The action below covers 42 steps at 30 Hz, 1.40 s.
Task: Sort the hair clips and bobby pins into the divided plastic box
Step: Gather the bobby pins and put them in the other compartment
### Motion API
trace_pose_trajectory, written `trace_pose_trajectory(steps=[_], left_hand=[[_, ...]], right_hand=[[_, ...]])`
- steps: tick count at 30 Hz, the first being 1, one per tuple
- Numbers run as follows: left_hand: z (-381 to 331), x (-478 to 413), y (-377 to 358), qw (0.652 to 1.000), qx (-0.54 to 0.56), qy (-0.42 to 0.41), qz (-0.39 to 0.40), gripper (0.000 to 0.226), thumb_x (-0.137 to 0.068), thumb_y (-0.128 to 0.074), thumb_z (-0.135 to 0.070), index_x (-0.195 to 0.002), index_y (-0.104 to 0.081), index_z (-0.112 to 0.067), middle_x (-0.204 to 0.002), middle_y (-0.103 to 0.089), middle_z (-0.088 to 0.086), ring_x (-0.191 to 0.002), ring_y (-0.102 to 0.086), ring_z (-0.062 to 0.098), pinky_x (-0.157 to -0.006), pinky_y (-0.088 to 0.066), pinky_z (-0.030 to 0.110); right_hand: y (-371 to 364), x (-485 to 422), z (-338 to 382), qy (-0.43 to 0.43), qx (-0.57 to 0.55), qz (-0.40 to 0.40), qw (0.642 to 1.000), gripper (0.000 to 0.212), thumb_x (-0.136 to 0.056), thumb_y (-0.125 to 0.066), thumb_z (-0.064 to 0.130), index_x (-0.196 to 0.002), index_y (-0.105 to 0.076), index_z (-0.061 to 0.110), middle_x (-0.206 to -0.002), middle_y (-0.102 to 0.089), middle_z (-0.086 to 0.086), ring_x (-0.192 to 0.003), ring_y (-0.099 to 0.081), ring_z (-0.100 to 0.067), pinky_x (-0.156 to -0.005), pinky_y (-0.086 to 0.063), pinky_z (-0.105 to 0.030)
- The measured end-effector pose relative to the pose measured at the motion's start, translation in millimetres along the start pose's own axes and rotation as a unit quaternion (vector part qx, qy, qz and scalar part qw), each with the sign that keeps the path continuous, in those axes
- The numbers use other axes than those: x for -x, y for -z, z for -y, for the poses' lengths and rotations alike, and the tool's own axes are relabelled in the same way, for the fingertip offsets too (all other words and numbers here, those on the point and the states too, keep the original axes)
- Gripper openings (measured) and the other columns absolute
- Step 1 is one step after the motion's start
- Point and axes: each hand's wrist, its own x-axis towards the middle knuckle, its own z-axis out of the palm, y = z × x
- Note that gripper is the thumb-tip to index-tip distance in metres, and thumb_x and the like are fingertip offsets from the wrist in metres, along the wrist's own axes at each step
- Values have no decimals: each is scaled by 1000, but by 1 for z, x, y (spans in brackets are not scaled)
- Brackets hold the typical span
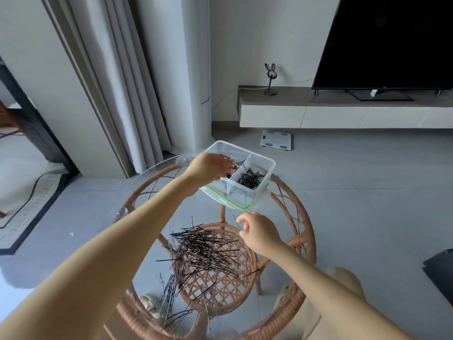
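Observation:
A clear divided plastic box with a green-trimmed lid under it sits at the far side of the glass table. Its right compartment holds a heap of black bobby pins. My left hand reaches into the left compartment, fingers curled down, with dark pins showing at the fingertips. A large loose pile of black bobby pins lies on the glass in the middle. My right hand hovers just right of the pile and near the box's front edge, thumb and forefinger apart and holding nothing.
The round table has a glass top on a rattan frame, with a woven shelf below. More pins trail toward the near edge. A scale, a TV cabinet and a curtain stand beyond.

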Motion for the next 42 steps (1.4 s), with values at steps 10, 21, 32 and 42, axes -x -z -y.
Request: trace_pose_trajectory(steps=[10, 21, 32, 42], left_hand=[[108, 84, 21, 936, -351, -22, -8, 39, -99, -33, -37, -131, -52, -27, -146, -44, -2, -138, -37, 21, -113, -29, 36], [137, 138, -23, 970, -222, -98, -9, 46, -99, -26, -40, -137, -46, -22, -148, -39, -4, -144, -20, 10, -117, -2, 23], [117, 194, 15, 918, -396, -11, -10, 52, -77, -53, -65, -111, -56, -26, -106, -54, -8, -95, -52, 11, -79, -43, 21], [121, 191, 11, 903, -413, -22, 117, 23, -82, -66, -38, -86, -53, -20, -75, -56, -5, -69, -51, 16, -58, -39, 23]], right_hand=[[-26, 32, 40, 77, -51, 22, 995, 28, -88, -53, 8, -111, -66, 18, -115, -64, -3, -106, -60, -19, -93, -47, -28], [-6, 74, 19, -124, -63, 27, 990, 26, -94, -44, 12, -111, -61, 2, -107, -67, -13, -86, -68, -28, -81, -56, -36], [1, 97, 42, -1, -46, 116, 992, 23, -75, -70, 36, -85, -68, 16, -74, -64, 8, -67, -59, -6, -64, -50, -25], [-42, 94, 65, 65, 72, 83, 992, 40, -83, -60, 47, -61, -59, 14, -65, -62, -4, -65, -56, -21, -53, -36, -27]])
